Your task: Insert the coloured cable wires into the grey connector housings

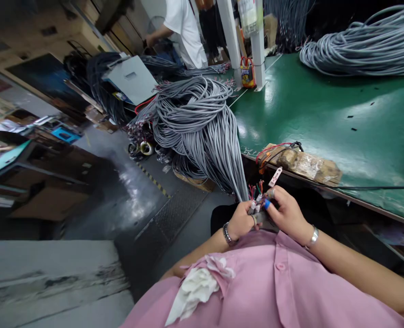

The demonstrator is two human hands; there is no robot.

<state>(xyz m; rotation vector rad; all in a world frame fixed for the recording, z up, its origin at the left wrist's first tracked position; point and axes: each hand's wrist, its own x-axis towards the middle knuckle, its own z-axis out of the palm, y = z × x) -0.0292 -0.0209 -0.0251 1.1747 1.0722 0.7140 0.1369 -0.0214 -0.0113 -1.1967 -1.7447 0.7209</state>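
Thick bundled grey cables hang over the corner of the green table and run down to my hands. My left hand, with a watch at its wrist, is closed around the cable ends. Close on its right, my right hand is pinched at the same ends, with blue on one fingertip. Red and green wires and white tags stick up between the hands. What exactly the right fingers hold is too small to tell. A pale pink strip stands just above the right hand.
A wooden block wrapped in clear tape lies on the green table's near edge. Coiled grey cable rests at the back right. White posts rise beside a small red-yellow packet. A person in white stands behind.
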